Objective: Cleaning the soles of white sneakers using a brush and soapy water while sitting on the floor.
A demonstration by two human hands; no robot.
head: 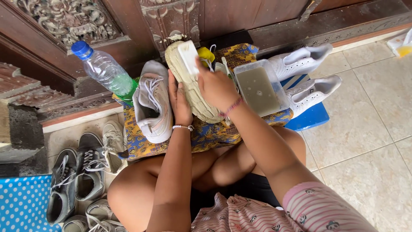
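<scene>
Both hands on one shoe (189, 81) w/ sole up, long axis running away from me. Left hand (179, 103) grips its side; I see right hand (214, 86) pressing a white block (189, 58) on the sole.

Soft, even daylight fills the scene, brightest on the pale floor tiles (369, 129) at the right. The carved dark wood (64, 17) at the far side stays dim. Shadows are faint and diffuse. Focus is sharp throughout, with slight wide-angle stretching toward the edges and no glare.
</scene>
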